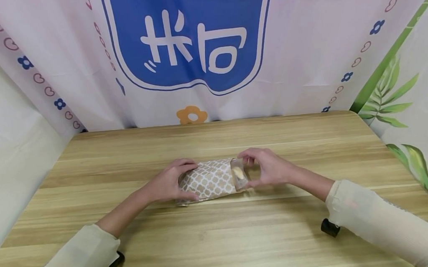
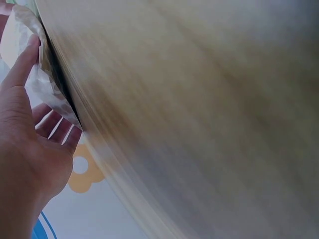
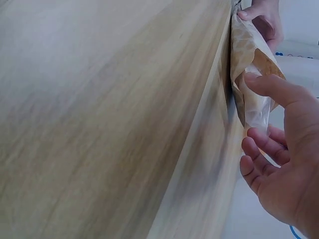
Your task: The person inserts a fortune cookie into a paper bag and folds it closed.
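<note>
On the table lies a paper bag (image 1: 214, 178) with a tan and white lattice pattern, its mouth facing right. A clear plastic packet (image 1: 245, 182) with a pale yellowish piece (image 1: 238, 173) inside sticks out of that mouth. My left hand (image 1: 169, 182) grips the bag's left end, thumb on the near edge and fingers on the far edge. At the other end my right hand (image 1: 271, 167) holds the packet between thumb and fingertips. In the right wrist view, the right thumb (image 3: 271, 88) lies at the packet (image 3: 256, 107), just inside the bag's mouth.
The wooden table (image 1: 222, 241) reaches back to a pale curtain (image 1: 306, 59) with a blue printed sign. Leaf-patterned cloth (image 1: 425, 133) hangs at the right and plain white cloth (image 1: 7, 145) at the left. Dark cylinders (image 1: 330, 227) hang under both sleeves.
</note>
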A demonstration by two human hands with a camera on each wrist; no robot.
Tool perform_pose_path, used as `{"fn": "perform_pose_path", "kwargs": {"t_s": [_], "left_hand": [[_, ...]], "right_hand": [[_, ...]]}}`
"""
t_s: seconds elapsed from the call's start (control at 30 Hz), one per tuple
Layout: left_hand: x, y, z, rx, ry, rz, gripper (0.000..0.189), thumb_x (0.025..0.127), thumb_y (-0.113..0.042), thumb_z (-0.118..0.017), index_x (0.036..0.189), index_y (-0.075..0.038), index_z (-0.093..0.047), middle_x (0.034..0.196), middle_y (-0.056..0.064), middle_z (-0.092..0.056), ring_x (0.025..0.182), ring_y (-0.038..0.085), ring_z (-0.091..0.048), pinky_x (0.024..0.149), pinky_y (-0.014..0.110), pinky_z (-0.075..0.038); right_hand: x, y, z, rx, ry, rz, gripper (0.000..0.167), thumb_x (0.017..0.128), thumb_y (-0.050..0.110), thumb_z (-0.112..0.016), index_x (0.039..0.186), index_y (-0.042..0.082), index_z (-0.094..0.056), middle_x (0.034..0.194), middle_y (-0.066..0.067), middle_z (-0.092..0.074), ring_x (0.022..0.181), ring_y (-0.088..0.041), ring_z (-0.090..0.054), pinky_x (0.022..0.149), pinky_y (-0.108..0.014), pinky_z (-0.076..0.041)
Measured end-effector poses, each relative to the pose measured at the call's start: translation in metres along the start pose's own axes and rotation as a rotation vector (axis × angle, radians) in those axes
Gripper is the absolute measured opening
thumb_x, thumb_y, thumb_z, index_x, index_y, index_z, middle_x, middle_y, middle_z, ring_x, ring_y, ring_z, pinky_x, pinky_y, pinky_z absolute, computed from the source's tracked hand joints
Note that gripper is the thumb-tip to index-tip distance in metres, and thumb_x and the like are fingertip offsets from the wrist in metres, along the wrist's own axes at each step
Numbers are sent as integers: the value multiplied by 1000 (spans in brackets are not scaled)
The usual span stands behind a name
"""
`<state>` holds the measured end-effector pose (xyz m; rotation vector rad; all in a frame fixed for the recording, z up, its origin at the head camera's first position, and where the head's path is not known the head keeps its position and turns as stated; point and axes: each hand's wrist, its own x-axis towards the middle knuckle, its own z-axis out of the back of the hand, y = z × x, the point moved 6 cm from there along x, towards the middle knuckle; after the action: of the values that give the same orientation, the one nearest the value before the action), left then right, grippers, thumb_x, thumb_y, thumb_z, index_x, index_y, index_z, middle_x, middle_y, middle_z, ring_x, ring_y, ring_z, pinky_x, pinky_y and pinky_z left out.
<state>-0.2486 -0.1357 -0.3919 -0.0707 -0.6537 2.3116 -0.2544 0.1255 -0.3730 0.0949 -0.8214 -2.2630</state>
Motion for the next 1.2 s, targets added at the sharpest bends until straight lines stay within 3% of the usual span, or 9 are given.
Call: {"fn": "perform_pose_path", "kwargs": {"t_s": [0.2, 0.47, 0.87, 1.2], "left_hand": [[0, 0, 0, -3, 2, 1, 92, 73, -45, -93, 141, 5, -59, 145, 19, -54, 135, 38, -50, 112, 56, -44], [1, 1, -1, 9, -6, -6, 95, 71, -48, -93, 143, 4, -58, 146, 19, -54, 136, 38, -50, 112, 57, -44], [1, 1, -2, 27, 0, -12, 101, 70, -49, -93, 146, 5, -54, 149, 21, -51, 137, 41, -48, 112, 59, -43], [1, 2, -3, 34, -2, -14, 102, 70, -50, -93, 147, 4, -53, 148, 20, -51, 137, 40, -48, 112, 59, -43]], "right_hand": [[1, -2, -1, 50, -2, -38, 74, 70, 19, -96, 132, -4, -63, 107, -9, -72, 96, -25, -65, 87, -44, -57], [3, -3, -5, 165, -17, -81, 69, 70, 12, -96, 130, -1, -66, 107, -6, -74, 93, -25, -66, 72, -32, -54], [4, -6, -10, 253, -53, -124, 68, 68, 13, -98, 125, -3, -65, 107, -9, -74, 91, -24, -66, 79, -35, -56], [4, -6, -17, 376, -91, -186, 63, 67, 6, -97, 120, -4, -65, 107, -11, -76, 89, -24, -66, 77, -26, -55]]}}
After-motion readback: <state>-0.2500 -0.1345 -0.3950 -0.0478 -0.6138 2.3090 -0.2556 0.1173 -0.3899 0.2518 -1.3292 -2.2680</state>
